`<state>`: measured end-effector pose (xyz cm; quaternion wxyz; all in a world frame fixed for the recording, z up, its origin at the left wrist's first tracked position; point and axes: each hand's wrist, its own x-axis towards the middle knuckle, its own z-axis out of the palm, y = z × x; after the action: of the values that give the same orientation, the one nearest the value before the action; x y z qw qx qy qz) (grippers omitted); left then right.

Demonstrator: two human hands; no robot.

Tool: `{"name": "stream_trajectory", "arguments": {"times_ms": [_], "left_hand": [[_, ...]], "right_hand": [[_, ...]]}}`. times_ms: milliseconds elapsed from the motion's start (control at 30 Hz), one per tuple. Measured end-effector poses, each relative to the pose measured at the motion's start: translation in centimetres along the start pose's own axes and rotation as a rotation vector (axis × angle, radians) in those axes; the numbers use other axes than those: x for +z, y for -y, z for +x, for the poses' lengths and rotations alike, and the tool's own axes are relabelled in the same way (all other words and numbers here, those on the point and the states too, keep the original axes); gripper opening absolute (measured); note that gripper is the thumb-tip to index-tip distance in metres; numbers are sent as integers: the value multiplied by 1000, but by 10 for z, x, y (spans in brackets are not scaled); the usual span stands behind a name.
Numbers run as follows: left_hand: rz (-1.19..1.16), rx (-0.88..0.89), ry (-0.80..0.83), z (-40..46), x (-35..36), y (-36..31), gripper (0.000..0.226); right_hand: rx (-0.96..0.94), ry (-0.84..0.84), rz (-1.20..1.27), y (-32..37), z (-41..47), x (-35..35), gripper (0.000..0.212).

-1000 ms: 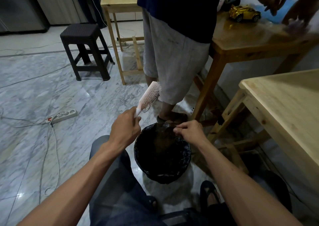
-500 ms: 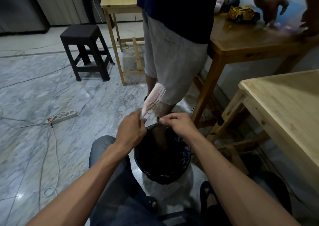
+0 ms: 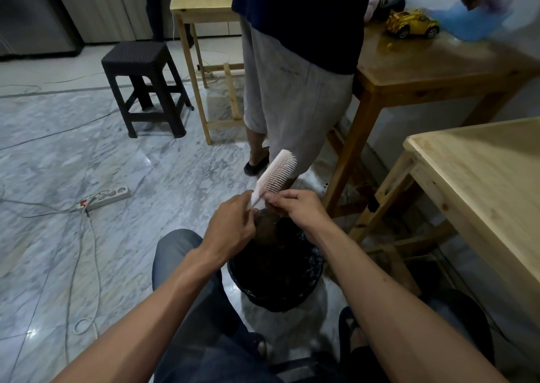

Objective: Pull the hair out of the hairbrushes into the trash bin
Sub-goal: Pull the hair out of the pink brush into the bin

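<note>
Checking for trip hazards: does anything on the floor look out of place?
Yes. A white power strip and its loose grey cables sprawl across the marble floor, left of the black-lined trash bin.

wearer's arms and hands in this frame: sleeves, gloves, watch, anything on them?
Both forearms are bare right down to the bottom edge of the frame, with no sleeves in view. The left hand and right hand wear no gloves. No watch, band or bracelet shows on either wrist, and no rings can be made out. No cables, straps or markings appear on the arms.
</note>
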<state>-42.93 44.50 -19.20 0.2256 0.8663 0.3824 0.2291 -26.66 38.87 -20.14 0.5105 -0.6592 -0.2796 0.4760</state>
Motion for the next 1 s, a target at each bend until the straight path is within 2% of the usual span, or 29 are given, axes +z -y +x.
{"name": "stream_trajectory", "arguments": {"times_ms": [67, 267, 367, 400, 467, 533, 567, 633, 733, 833, 933, 1000], "left_hand": [[22, -46, -29, 3, -3, 1, 15], [70, -163, -105, 9, -15, 17, 7], [79, -163, -114, 9, -16, 20, 8], [79, -155, -110, 9, -15, 19, 7], [79, -136, -98, 8, -12, 17, 8], [78, -117, -83, 7, -10, 14, 10], [80, -106, -73, 6, -8, 12, 11], [103, -80, -59, 5, -7, 10, 14], [135, -34, -60, 4, -8, 9, 18], [134, 32, -45, 2, -8, 8, 19], [104, 93, -31, -1, -6, 8, 25], [156, 109, -24, -3, -6, 9, 25]], "right_hand": [[15, -82, -30, -1, 2, -2, 15], [73, -219, -44, -6, -3, -34, 15], [121, -182, -176, -16, -2, -40, 6], [131, -127, -272, -19, -1, -40, 10], [156, 18, -527, -20, -1, -36, 32], [203, 99, -675, -17, 3, -33, 68], [202, 106, -676, -14, 6, -30, 81], [119, 61, -586, -9, 13, -26, 94], [52, -68, -174, -2, 21, -22, 82], [37, -99, 146, 12, 23, -25, 39], [-8, -231, 191, 16, 23, -25, 17], [4, -298, 118, 13, 20, -23, 17]]}}
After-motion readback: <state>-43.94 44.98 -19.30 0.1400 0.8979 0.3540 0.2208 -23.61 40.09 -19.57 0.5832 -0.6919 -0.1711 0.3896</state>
